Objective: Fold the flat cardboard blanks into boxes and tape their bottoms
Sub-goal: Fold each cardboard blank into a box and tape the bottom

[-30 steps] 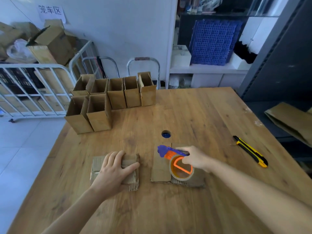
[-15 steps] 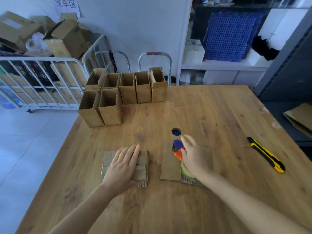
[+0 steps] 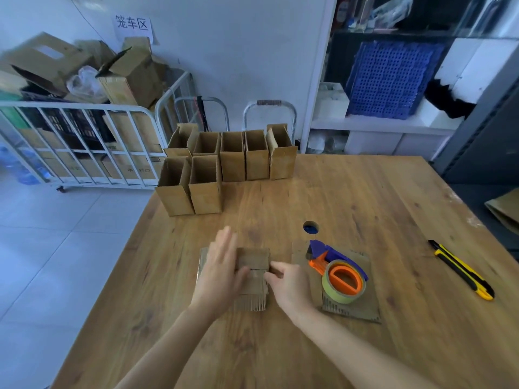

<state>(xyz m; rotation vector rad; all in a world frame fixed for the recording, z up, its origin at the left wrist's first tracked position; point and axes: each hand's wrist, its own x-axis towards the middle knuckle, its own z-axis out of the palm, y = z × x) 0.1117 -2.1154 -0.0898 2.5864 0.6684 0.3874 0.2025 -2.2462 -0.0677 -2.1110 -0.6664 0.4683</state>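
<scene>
left hand (image 3: 222, 272): flat, palm down, fingers spread on the small stack of flat brown corrugated cardboard blanks (image 3: 252, 276). Pressing, not gripping; covers the stack's left half.
right hand (image 3: 289, 282): at the stack's 3 o'clock edge, fingers curled narrow onto the top blank's rim. Fingertips blurred, so can't tell if it's a real pinch or just contact.
blanks: near-centre of the wooden table (image 3: 365, 192), lying flat, flute ends showing at 6 o'clock. Count not readable.
tape dispenser: orange-and-blue handheld tape dispenser with yellowish tape roll (image 3: 341, 276), just at 3 o'clock of the right hand, untouched, sitting on a separate flat brown cardboard sheet (image 3: 362, 307). Sheet mostly covered by it.
folded boxes: seven upright open-top brown cardboard boxes (image 3: 230, 164) at 11 o'clock of the stack, in two rows; bottoms not visible.
knife: yellow-and-black utility knife (image 3: 460, 269) well apart at 3 o'clock.
hole: round hole in the tabletop (image 3: 311, 228) at 12 o'clock of the dispenser.
cut off: brown cardboard piece at right frame edge (image 3: 505, 211), only partly in frame.
</scene>
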